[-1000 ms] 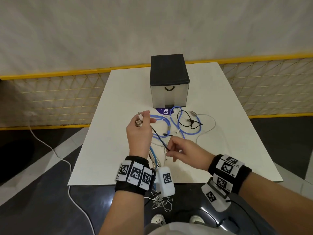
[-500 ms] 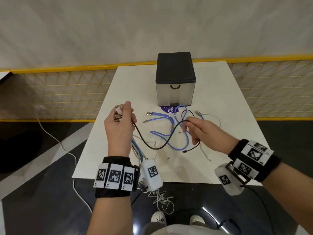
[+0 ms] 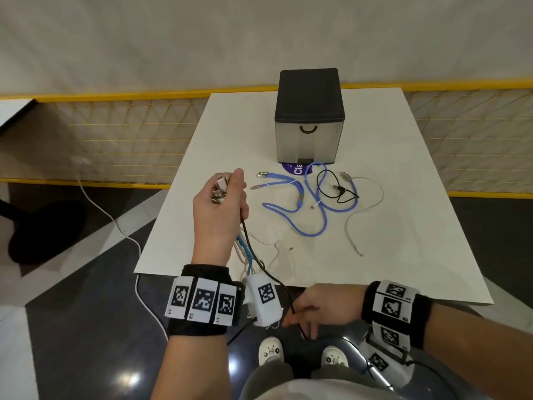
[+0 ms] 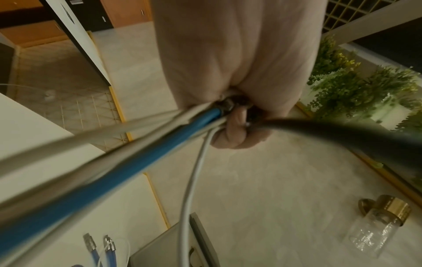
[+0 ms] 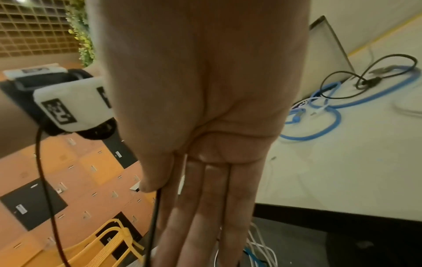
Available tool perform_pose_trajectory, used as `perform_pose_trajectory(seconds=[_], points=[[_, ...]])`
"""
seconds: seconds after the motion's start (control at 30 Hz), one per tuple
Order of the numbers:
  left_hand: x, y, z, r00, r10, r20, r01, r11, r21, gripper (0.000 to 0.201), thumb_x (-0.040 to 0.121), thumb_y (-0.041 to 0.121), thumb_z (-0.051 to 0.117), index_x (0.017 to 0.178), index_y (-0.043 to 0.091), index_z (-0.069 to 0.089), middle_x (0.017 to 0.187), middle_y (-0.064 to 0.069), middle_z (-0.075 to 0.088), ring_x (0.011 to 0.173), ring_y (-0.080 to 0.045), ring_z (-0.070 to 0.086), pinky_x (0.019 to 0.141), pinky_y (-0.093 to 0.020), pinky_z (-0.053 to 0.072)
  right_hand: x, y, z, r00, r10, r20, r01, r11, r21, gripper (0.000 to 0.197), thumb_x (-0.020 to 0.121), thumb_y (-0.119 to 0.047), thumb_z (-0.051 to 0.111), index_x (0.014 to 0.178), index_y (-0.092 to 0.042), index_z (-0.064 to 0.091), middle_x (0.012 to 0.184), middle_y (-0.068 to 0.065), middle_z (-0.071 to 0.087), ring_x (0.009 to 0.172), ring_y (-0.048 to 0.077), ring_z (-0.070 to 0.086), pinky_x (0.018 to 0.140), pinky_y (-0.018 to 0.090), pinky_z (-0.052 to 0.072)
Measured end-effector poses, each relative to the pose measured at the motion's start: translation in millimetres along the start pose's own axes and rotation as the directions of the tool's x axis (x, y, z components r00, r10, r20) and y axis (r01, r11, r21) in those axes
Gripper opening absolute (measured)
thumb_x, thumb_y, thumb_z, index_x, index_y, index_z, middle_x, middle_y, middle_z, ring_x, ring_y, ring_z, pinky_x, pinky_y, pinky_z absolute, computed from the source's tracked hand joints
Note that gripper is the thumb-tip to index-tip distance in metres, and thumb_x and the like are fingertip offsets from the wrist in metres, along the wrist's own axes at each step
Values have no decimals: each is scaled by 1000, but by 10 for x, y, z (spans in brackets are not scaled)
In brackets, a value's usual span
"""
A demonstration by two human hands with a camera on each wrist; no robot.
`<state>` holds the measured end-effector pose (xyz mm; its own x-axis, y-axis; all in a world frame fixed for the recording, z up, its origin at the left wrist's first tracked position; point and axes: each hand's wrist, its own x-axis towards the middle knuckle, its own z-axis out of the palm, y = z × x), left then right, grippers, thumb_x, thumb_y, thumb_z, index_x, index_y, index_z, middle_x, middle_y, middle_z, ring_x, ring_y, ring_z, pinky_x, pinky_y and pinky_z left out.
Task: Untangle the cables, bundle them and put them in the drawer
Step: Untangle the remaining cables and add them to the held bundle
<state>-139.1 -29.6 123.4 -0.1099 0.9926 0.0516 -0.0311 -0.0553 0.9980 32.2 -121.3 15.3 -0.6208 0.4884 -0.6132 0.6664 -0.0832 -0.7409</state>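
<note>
Left hand raised above the table's near-left part, fist closed round a cluster of metal plug ends; white, blue and black cords hang from it past the near edge. Right hand lowered in front of the near edge, thumb pinching the black cable against straight fingers. Loose cables, blue, white and black, remain tangled on the table centre, just in front of the drawer box, which stands shut at the far side.
</note>
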Motion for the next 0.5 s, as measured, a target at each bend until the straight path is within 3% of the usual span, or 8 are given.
perform_pose_trajectory(seconds=[0.07,0.17,0.27,0.37,0.43,0.5], points=[[-41,1,-10,1000,8,-1,-8,1000,16,27,99,26,59,74,16,56,50,7,43,47,-15,39,52,-27,35,-2,1,-3,1000,12,16,-13,999,46,35,99,-30,46,121,-5,58,103,23,70,81,25,66,90,32,49],[-99,-15,-12,1000,9,21,-10,999,45,25,99,27,60,76,16,57,49,8,43,48,-14,40,54,-28,35,-46,17,-126,998,35,-56,-46,976,-214,41,94,-35,56,129,-14,55,113,9,69,102,22,64,97,35,47],[-180,-22,12,997,14,70,-22,993,115,19,96,26,64,78,20,60,51,6,46,48,-11,43,54,-25,37,-176,-59,-340,973,26,-228,-92,955,-284,76,83,-47,68,146,-20,35,142,-1,50,130,14,47,108,25,35],[-255,-17,71,978,73,194,-98,988,122,8,90,16,71,92,22,66,69,10,57,56,-5,50,57,-17,42,-304,-291,-512,889,-117,-442,68,990,-125,108,70,-52,77,152,-26,13,151,-21,22,139,-5,20,111,14,17],[-320,-5,175,947,112,302,-159,977,139,14,91,10,70,99,21,67,88,14,65,72,-1,58,71,-15,45,-298,-492,-557,855,-223,-469,225,973,-52,104,69,-43,82,150,-26,20,149,-22,27,138,-9,23,112,12,19],[-385,17,308,921,123,370,-188,971,147,9,93,11,67,95,20,67,91,20,66,83,2,60,80,-13,43,-219,-618,-556,832,-273,-483,350,934,76,70,75,-18,80,134,-15,43,132,-8,53,124,-2,49,104,14,38]])
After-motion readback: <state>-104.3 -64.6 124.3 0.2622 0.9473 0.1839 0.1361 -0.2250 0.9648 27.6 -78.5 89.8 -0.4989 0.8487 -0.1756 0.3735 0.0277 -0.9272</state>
